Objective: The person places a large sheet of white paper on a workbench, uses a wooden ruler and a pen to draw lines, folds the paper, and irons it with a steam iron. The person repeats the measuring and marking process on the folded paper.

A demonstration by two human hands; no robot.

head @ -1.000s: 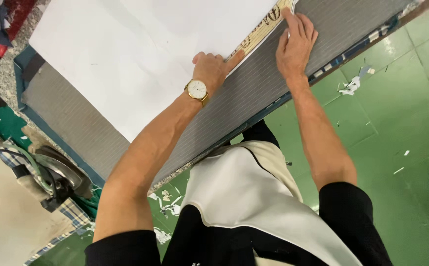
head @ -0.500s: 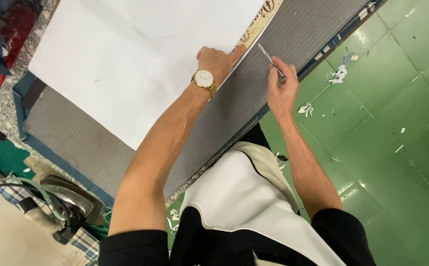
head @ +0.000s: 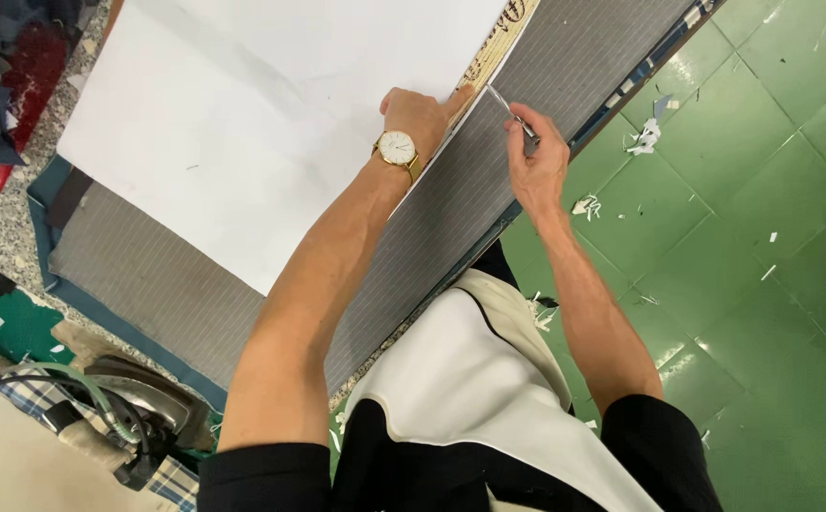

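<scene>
Your left hand point(head: 419, 116) presses fingers flat on the white paper pattern point(head: 271, 114) over grey pinstriped fabric point(head: 451, 218), right hand point(head: 536, 161) pinching a thin marking tool point(head: 510, 111) at its edge: tracing, keep that pattern steady.

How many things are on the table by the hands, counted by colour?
White: 1, the big white paper sheet
Grey: 1, the grey pinstriped cloth
Silver: 1, the thin silver marking tool in the right hand
Tan: 1, the tan wooden ruler
Total: 4
</scene>
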